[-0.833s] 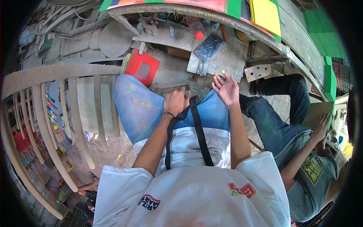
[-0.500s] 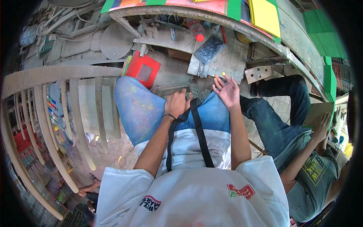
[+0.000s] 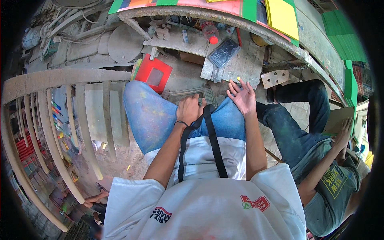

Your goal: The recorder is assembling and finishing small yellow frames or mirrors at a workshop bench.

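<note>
My left hand (image 3: 188, 109) rests back-up on my lap, over the blue jeans (image 3: 149, 108) and beside a black strap (image 3: 209, 130). Its fingers bend down out of sight, so whether they grip anything is hidden. On my other thigh lies my right hand (image 3: 243, 98), palm up, fingers spread and loosely bent, with nothing in the palm. Just beyond its fingertips shows a small yellow bit (image 3: 239, 78) against a grey board (image 3: 230, 70); whether they touch I cannot tell.
A red square frame (image 3: 143, 72) leans beyond my left knee. Under the table edge (image 3: 192, 14) are a red-capped bottle (image 3: 209, 30) and a dark plastic-wrapped pack (image 3: 223, 53). Yellow sheets (image 3: 282, 20) lie on top. At right a co-worker holds a flat panel (image 3: 339, 121). Wooden slats (image 3: 82, 120) stand at left.
The whole view has shifted a few pixels. Both my hands keep the same places and poses on my lap.
</note>
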Demonstrator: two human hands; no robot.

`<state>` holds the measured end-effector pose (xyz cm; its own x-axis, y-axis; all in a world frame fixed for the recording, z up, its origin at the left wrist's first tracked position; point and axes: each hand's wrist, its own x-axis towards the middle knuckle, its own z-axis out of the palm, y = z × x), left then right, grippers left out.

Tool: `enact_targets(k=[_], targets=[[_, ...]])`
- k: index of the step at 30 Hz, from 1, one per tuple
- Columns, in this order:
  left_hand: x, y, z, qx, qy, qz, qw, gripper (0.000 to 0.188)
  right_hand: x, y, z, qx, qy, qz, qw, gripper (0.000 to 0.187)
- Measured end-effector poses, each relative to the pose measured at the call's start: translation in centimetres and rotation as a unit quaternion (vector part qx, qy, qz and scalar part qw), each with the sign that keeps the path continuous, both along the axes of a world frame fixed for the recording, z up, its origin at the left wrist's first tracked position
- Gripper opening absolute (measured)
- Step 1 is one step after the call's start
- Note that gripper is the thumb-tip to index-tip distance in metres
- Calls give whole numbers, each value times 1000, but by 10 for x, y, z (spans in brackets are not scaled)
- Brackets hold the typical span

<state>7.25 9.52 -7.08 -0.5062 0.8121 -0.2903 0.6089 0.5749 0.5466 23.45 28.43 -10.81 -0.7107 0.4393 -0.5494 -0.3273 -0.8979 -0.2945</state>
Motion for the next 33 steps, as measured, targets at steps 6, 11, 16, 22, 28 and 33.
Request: enact_targets(k=[6, 11, 16, 22, 28, 33], targets=[[0, 1, 2, -15, -12, 5, 1000, 36, 0, 0, 2, -2, -8, -2, 1000, 40], [0, 2, 5, -20, -10, 6, 1000, 37, 0, 0, 2, 0, -1, 2, 1000, 39], [0, 2, 4, -22, -8, -1, 1000, 38, 1, 1, 0, 0, 1, 3, 1000, 39], [-1, 2, 4, -34, -23, 1, 999, 38, 1, 1, -2, 1, 7, 7, 1000, 40], [0, 2, 4, -21, -16, 4, 1000, 40, 1, 1, 0, 8, -9, 9, 1000, 42], [0, 1, 0, -5, -8, 8, 1000, 38, 0, 0, 1, 5, -10, 7, 1000, 41]])
